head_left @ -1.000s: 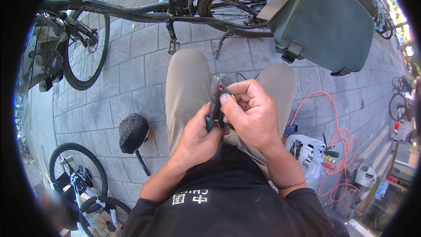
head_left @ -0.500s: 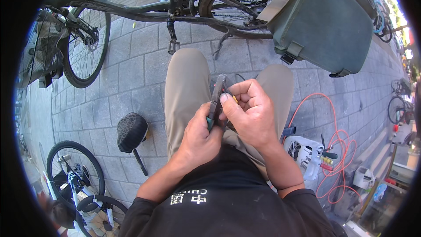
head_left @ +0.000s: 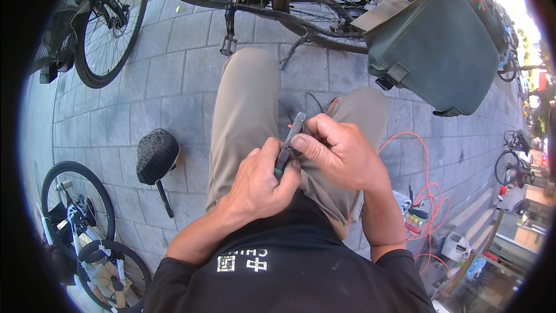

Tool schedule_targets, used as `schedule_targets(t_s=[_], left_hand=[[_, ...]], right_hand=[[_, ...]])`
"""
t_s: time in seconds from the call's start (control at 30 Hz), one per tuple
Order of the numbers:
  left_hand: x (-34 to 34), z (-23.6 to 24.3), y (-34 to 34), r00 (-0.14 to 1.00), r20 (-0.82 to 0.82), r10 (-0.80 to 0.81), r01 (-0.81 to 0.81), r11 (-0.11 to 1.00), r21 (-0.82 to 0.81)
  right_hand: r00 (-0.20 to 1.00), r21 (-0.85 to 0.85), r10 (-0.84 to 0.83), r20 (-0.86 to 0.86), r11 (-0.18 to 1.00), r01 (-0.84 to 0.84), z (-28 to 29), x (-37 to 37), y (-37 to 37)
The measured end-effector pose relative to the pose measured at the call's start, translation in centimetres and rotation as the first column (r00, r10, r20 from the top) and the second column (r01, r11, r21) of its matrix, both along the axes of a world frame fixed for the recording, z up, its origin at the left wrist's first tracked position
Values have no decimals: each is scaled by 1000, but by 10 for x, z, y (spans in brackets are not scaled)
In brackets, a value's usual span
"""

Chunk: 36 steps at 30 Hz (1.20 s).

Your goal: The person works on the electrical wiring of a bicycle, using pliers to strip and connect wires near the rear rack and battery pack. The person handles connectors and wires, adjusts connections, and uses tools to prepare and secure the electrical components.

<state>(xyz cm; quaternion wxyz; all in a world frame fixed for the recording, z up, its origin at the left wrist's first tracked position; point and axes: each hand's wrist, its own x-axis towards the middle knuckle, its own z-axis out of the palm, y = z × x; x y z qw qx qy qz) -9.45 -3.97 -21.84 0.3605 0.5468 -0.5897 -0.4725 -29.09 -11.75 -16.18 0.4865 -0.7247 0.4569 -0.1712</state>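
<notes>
My left hand (head_left: 258, 181) is closed around a pair of pliers (head_left: 288, 146) with grey metal jaws and a dark green grip, held over my lap between my knees. The jaws point away from me. A small red bit (head_left: 290, 126) shows beside the jaws. Against their right side, my right hand (head_left: 343, 149) is closed, thumb pressing near the metal. Whatever its fingers pinch is hidden behind the thumb and knuckles.
A black bicycle (head_left: 231, 0) with a grey-green bag (head_left: 434, 52) stands ahead. To the left lie a saddle on its post (head_left: 157, 156) and a bicycle wheel (head_left: 78, 203). An orange hose (head_left: 427, 174) coils at right beside several hand tools (head_left: 415, 218).
The view has shifted, so the bicycle sits higher and the saddle further left. Both hands stay together at the pliers. The yellow bit by my right fingers no longer shows.
</notes>
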Motion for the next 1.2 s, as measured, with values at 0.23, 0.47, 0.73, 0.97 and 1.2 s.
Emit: schedule_targets(t_s=[0.23, 0.47, 0.73, 0.97, 1.2], left_hand=[[10, -5, -5, 765, -621, 172, 31, 953, 302], [11, 3, -30, 826, -504, 252, -179, 965, 189], [23, 16, -32, 877, -457, 148, -151, 988, 29], [25, 7, -34, 906, -399, 140, -169, 985, -40], [34, -2, -30, 911, -378, 163, -199, 978, -59]], right_hand=[[955, 235, 7, 297, 969, -81, -20, 16, -3], [911, 285, -14, 411, 952, -114, -34, 37, -4], [911, 291, 136, 390, 920, -262, -22, 37, -15], [938, 288, 145, 316, 927, -241, -10, 40, -18], [871, 412, -23, 491, 887, -208, -42, 48, -6]])
